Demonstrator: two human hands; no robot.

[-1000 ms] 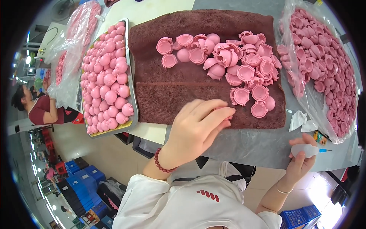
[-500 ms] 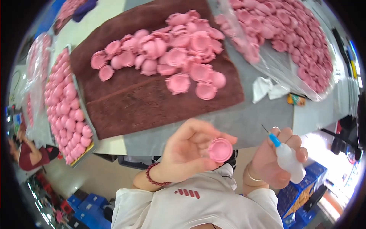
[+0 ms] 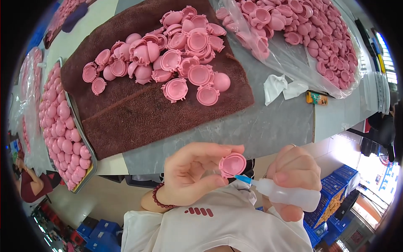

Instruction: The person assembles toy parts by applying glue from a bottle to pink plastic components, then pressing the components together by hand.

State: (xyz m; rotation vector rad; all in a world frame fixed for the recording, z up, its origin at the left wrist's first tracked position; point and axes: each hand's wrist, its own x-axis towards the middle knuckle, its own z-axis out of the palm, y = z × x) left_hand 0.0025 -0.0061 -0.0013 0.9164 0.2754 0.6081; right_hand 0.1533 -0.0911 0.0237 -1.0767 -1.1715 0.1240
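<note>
Between thumb and fingers, my left hand [image 3: 191, 170] pinches a small round pink plastic cup [image 3: 233, 164], its hollow side facing up. My right hand [image 3: 294, 176] is wrapped round a white squeeze bottle [image 3: 294, 195] with a blue needle tip [image 3: 243, 179]. The bottle lies tilted sideways, and its tip reaches the lower edge of the pink cup; whether the needle touches it I cannot tell. Beyond my hands, a loose pile of similar pink cups [image 3: 174, 90] lies on a brown towel [image 3: 138, 122].
At the left stands a tray [image 3: 92, 161] full of pink balls [image 3: 67, 145]. A clear plastic bag [image 3: 289, 71] of pink pieces lies at the far right, near a crumpled white tissue [image 3: 275, 87] and a small yellow-green packet [image 3: 316, 98]. Blue crates [image 3: 336, 189] are stacked at the lower right.
My right hand has turned the bottle from upright to sideways and brought its tip left to the pink cup. My left hand has moved slightly left with the cup.
</note>
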